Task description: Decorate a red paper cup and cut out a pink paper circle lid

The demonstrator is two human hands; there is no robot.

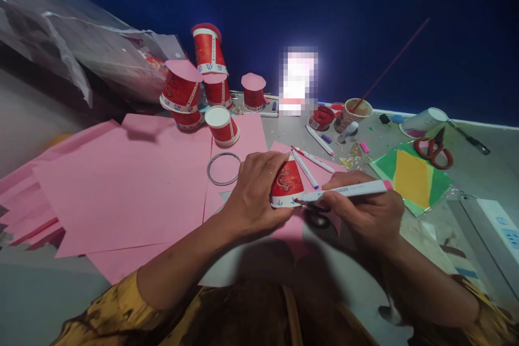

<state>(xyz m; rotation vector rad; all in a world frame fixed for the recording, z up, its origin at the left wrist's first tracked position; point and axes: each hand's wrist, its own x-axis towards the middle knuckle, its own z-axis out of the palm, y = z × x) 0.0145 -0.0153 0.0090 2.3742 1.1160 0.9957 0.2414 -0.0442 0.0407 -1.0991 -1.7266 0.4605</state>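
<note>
My left hand (pixel 253 194) is wrapped round a red paper cup (pixel 287 179) with a white rim band and a dragon-like print. Small blue marks show on that band, which faces down toward me. In my right hand (pixel 367 211) is a white marker with a pink end (pixel 352 189), its tip at the cup's white band. Just beyond the cup lie a blue-tipped marker (pixel 305 169) and a red-tipped marker (pixel 316 160) on pink paper. Partly hidden under my right hand is a dark, shiny round object (pixel 318 219).
Large pink sheets (pixel 133 184) cover the left, with a grey ring (pixel 224 168) on them. Stacked red cups (pixel 211 51) stand behind. To the right are red-handled scissors (pixel 433 152), green and yellow paper (pixel 413 175), a cup with a thin stick (pixel 352 114) and a power strip (pixel 492 232).
</note>
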